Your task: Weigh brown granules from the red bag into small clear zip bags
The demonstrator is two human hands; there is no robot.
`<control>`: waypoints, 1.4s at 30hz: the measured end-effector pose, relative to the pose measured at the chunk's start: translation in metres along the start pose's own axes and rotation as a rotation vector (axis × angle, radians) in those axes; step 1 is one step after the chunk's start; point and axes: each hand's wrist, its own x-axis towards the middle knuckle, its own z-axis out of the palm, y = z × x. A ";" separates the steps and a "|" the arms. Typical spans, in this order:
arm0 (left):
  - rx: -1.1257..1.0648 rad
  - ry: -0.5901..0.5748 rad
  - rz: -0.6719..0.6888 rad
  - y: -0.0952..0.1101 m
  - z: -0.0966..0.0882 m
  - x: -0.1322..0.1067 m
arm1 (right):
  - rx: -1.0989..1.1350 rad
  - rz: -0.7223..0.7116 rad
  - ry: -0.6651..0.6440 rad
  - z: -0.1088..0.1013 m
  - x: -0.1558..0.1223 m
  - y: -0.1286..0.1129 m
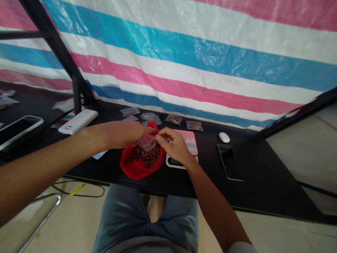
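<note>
A small clear plastic bag hangs between my two hands, above a red plastic bag that is open and holds many small brown pieces, like nuts or seeds. My left hand reaches over the red bag, its fingers closed on the clear bag's left side. On the other side, my right hand pinches the clear bag's edge between thumb and fingers. Partly under my right hand sits a small flat scale with a pinkish, glossy top and a dark display. Whether the clear bag holds anything is hard to see.
Two filled clear bags and several flat clear bags lie at the table's back. Rightward are a white mouse and a phone. A white power bank lies left, near a black frame post. Striped sheeting hangs behind.
</note>
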 end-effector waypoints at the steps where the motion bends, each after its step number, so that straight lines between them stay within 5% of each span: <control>1: -0.014 0.014 0.010 -0.002 0.000 0.001 | -0.076 -0.048 -0.013 0.001 0.000 0.001; 6: -0.086 0.085 0.086 -0.012 0.010 0.004 | -0.282 -0.207 -0.067 0.005 0.001 0.005; 13: -0.172 0.194 0.097 -0.020 0.004 -0.009 | -0.269 -0.132 -0.088 0.002 0.003 0.009; 20: -0.380 0.182 0.003 -0.032 0.000 -0.014 | -0.228 -0.061 -0.070 0.001 0.002 0.005; 30: -0.436 0.317 -0.010 -0.027 -0.001 -0.012 | -0.193 -0.065 -0.016 0.001 0.003 0.007; 36: -0.614 0.533 -0.265 -0.054 0.012 -0.006 | -0.166 -0.065 0.177 -0.005 0.005 0.008; 42: -1.075 0.678 -0.453 -0.073 0.049 0.038 | -0.209 -0.058 0.239 -0.008 0.007 0.007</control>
